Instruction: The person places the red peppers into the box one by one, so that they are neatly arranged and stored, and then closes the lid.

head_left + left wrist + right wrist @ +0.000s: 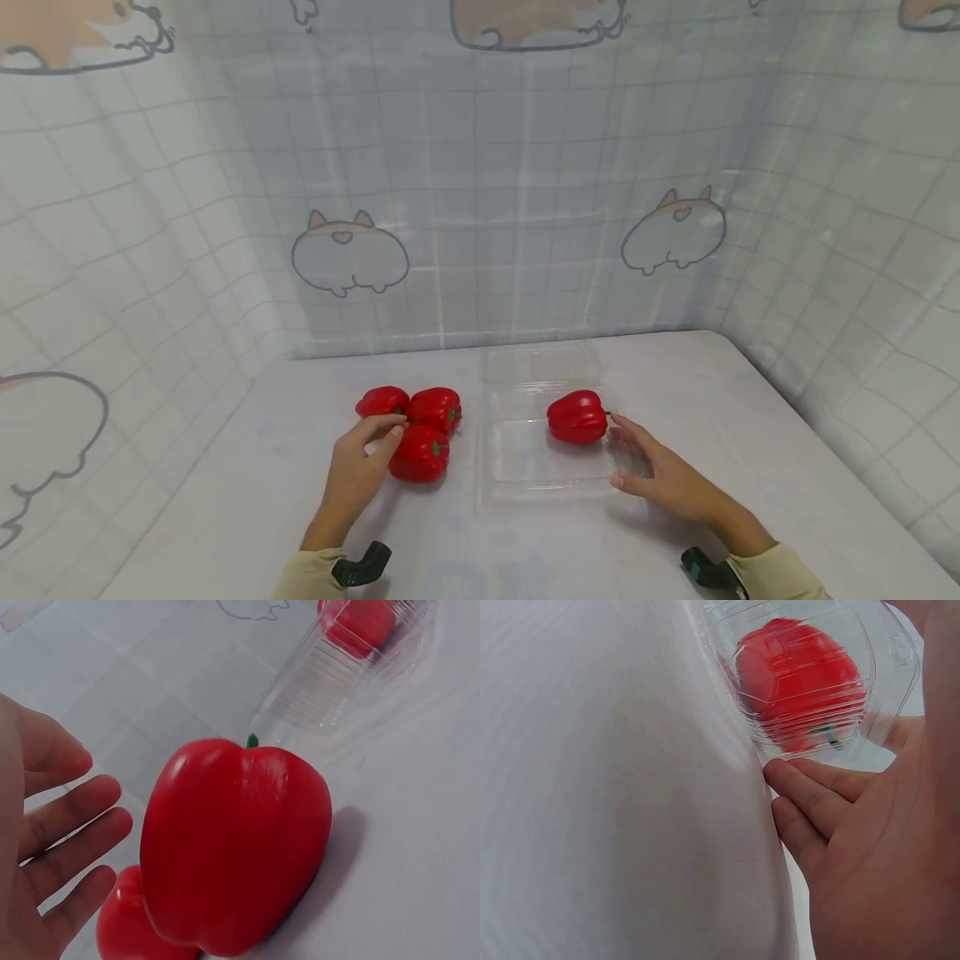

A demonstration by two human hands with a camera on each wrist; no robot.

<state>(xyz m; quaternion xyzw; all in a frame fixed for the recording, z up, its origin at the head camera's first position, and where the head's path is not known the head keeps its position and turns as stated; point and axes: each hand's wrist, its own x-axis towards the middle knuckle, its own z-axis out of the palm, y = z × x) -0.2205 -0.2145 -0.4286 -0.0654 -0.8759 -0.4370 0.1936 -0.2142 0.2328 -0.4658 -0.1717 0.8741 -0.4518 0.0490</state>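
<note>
Beside a group of red bell peppers, my left hand (356, 467) hovers with its fingers loosely extended. Nearest to it is the front bell pepper (418, 456); in the left wrist view a gap separates the fingers from that pepper (236, 847). Two more peppers, one left (381, 401) and one right (435, 408), lie just behind. Another bell pepper (577, 417) lies inside a clear plastic container (517, 458), its green stem pointing right. At the container's right side is my right hand (667, 483), fingers relaxed; in the right wrist view its fingertips (780, 774) are close against the container wall (889, 652).
The container's clear lid (543, 364) is folded back toward the rear wall. A white cloth covers the table (487, 558). Curtains with a grid and cartoon animals (480, 208) enclose the back and both sides.
</note>
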